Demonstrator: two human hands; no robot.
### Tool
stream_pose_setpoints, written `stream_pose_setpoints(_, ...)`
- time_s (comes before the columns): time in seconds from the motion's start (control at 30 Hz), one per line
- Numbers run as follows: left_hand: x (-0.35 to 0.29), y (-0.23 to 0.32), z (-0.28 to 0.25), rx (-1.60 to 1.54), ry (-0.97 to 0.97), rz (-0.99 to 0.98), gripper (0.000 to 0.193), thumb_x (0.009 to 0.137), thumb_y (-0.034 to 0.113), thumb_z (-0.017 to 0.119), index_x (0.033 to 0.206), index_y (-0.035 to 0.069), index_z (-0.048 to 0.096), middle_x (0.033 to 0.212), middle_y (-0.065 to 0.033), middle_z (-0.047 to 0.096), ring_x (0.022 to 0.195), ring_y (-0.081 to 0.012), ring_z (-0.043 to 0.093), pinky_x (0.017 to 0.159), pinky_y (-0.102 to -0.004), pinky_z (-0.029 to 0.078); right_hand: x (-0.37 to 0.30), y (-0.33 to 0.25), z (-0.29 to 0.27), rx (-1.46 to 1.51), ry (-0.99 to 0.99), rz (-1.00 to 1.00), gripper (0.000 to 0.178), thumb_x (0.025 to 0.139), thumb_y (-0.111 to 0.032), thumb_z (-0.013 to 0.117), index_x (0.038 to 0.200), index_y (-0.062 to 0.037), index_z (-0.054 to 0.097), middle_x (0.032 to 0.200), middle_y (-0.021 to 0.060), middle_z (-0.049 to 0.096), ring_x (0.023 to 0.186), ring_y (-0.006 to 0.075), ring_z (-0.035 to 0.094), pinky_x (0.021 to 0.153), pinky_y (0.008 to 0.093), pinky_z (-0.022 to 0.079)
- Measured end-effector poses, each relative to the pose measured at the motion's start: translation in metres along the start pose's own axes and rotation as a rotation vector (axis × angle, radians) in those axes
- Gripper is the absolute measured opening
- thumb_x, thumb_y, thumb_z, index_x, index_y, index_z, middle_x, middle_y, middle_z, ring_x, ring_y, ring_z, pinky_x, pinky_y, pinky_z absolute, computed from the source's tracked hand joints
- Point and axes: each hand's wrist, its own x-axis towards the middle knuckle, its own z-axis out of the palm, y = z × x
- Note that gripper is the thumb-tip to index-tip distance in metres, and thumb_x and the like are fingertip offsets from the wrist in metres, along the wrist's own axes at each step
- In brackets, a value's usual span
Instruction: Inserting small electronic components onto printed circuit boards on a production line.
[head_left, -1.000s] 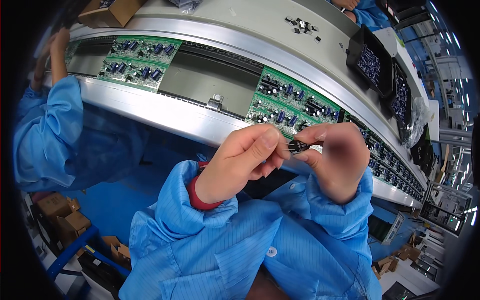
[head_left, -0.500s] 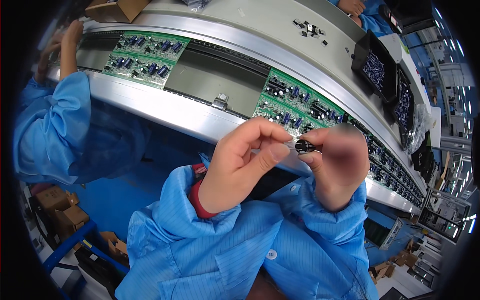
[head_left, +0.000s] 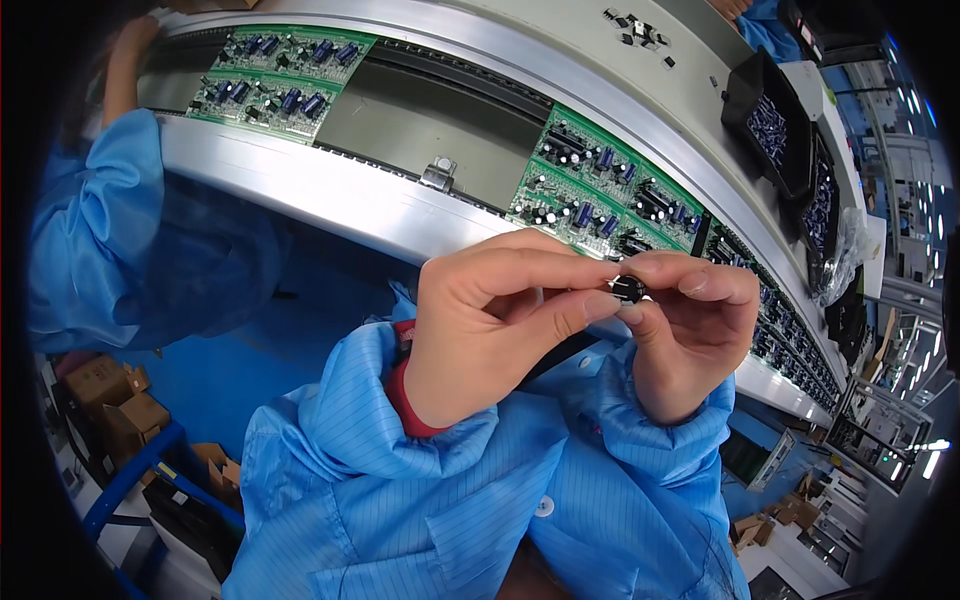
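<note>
In front of my chest, both hands meet on a small black capacitor, a round part with thin metal leads. My right hand pinches its body between thumb and forefinger, the other fingers curled. From the left, my left hand has thumb and forefinger closed at the lead side, close against the body. The end with the leads is turned partly toward my left hand. Just beyond my fingers, green circuit boards crowded with blue and black parts lie on the conveyor line.
A silver metal rail runs along the conveyor's near side. Further boards lie left. Black trays of small blue parts stand at the far right, near loose black components. A co-worker's blue sleeve is at the left.
My left fingertips have moved right, up to the capacitor's body, and now cover more of its leads. The capacitor has turned, showing more of its lead end. The view has shifted slightly.
</note>
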Motion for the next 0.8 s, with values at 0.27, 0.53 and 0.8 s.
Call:
stream_pose_setpoints(0.27, -0.001, -0.002, 0.004, -0.185, 0.071, -0.065, 0.015, 0.074, -0.002, 0.068, 0.089, 0.0, 0.066, 0.08, -0.0053, 0.061, 0.056, -0.0045, 0.042, 0.047, -0.0139, 0.032, -0.001, 0.006, 0.008, 0.066, 0.046, -0.042, 0.047, 0.066, 0.016, 0.065, 0.099, -0.0049, 0.04, 0.089, 0.0177, 0.06, 0.084, 0.0267, 0.061, 0.073, 0.0316, 0.053)
stream_pose_setpoints(0.53, 0.0, 0.001, 0.004, -0.161, 0.097, -0.128, 0.015, 0.079, 0.001, 0.063, 0.094, 0.0, 0.063, 0.083, -0.0056, 0.059, 0.057, -0.0052, 0.042, 0.047, -0.0145, 0.032, 0.001, 0.003, 0.009, 0.039, 0.111, 0.054, 0.047, 0.067, 0.017, 0.064, 0.099, -0.0055, 0.039, 0.091, 0.0176, 0.06, 0.085, 0.0251, 0.061, 0.073, 0.0301, 0.052)
stream_pose_setpoints(0.8, -0.005, 0.007, -0.004, 0.241, -0.025, 0.052, 0.017, 0.082, 0.001, 0.058, 0.098, -0.004, 0.059, 0.091, -0.0115, 0.057, 0.069, -0.0129, 0.051, 0.062, -0.0176, 0.042, 0.0, 0.006, 0.011, 0.013, 0.12, 0.009, 0.047, 0.067, 0.017, 0.062, 0.1, -0.0054, 0.038, 0.092, 0.0177, 0.06, 0.084, 0.0241, 0.062, 0.072, 0.0286, 0.052)
